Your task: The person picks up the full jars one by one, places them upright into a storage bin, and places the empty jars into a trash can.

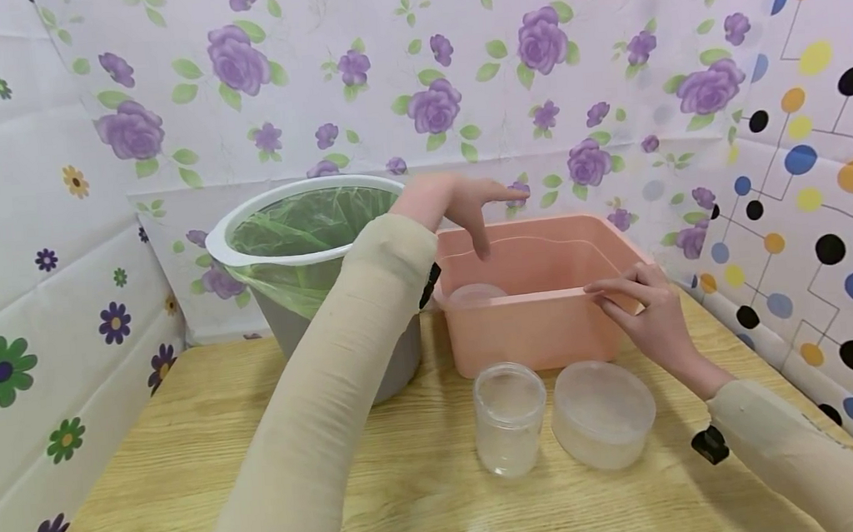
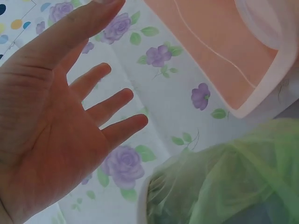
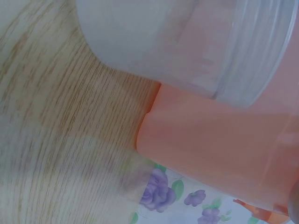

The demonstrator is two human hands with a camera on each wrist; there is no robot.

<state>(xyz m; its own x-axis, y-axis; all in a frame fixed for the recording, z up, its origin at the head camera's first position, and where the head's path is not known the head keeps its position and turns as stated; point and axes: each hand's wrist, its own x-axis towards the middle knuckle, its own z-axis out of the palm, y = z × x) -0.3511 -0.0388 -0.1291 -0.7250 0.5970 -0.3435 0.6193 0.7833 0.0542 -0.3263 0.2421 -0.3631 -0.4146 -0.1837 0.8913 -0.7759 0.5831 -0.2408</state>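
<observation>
My left hand [image 1: 462, 200] is held above the left end of a pink plastic tub [image 1: 525, 333], its fingers spread and holding nothing. The left wrist view shows the same hand's bare palm [image 2: 56, 135]. With thumb and fingers, my right hand [image 1: 648, 315] pinches the tub's front rim near its right corner. Inside the tub at the left lies a clear round plastic container [image 1: 477, 293], partly hidden by the front wall. In front of the tub stand a tall clear jar [image 1: 510, 422] and a wide, low round container [image 1: 604, 415], which looms large in the right wrist view [image 3: 187, 46].
A grey trash bin [image 1: 403, 355] with a white rim ring and a green liner bag [image 1: 295, 222] stands left of the tub, partly behind my left arm. Under everything is a wood-grain table [image 1: 163, 454]. Floral and dotted cloth [image 1: 347, 22] surrounds the table.
</observation>
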